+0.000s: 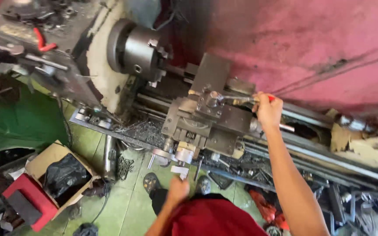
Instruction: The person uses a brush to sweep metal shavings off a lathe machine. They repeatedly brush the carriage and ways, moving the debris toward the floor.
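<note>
I look down on a metal lathe with a grey chuck (140, 51) at the upper left and a tool post (210, 104) on the carriage in the middle. My right hand (267, 109) is closed on the red-tipped handle of a wrench (237, 100) whose head sits on top of the tool post. My left hand (178, 189) grips the white crank handle (179, 169) of the carriage handwheel at the lathe's front.
The lathe bed rails (329, 157) run to the lower right. A cardboard box (49, 157) with a black bag and a red box (25, 192) stand on the green floor at the left. Metal scraps lie under the lathe. A pink wall (311, 39) is behind.
</note>
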